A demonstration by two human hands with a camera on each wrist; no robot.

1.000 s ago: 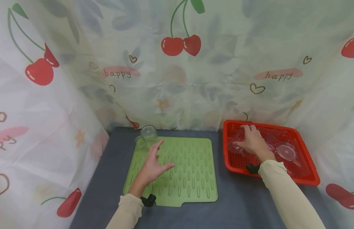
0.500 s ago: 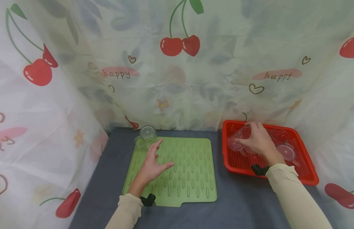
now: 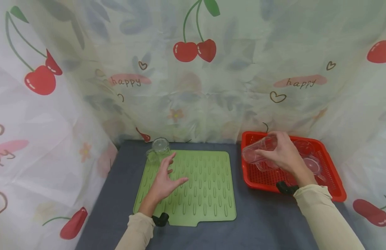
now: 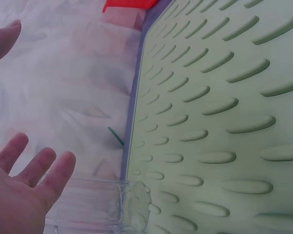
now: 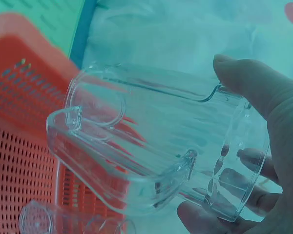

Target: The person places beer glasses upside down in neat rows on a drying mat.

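Observation:
My right hand (image 3: 285,151) grips a clear glass mug (image 5: 151,141) by its base end, thumb on one side and fingers on the other. The mug lies tilted on its side above the red basket (image 3: 258,182), its handle showing in the right wrist view. Over the green ridged mat (image 3: 208,187), my left hand (image 3: 164,182) hovers with fingers spread and holds nothing. Near its fingertips another glass mug (image 3: 161,146) stands upside down at the mat's far left corner, handle to the left.
More clear glassware (image 3: 313,165) lies inside the red basket, partly hidden by my right hand. A dark grey cloth (image 3: 243,222) covers the table. Printed curtains (image 3: 193,93) hang behind and on both sides.
My right hand has lifted the glass mug from among the basket's glassware, tilting it as it rises. The left hand has stayed nearly still.

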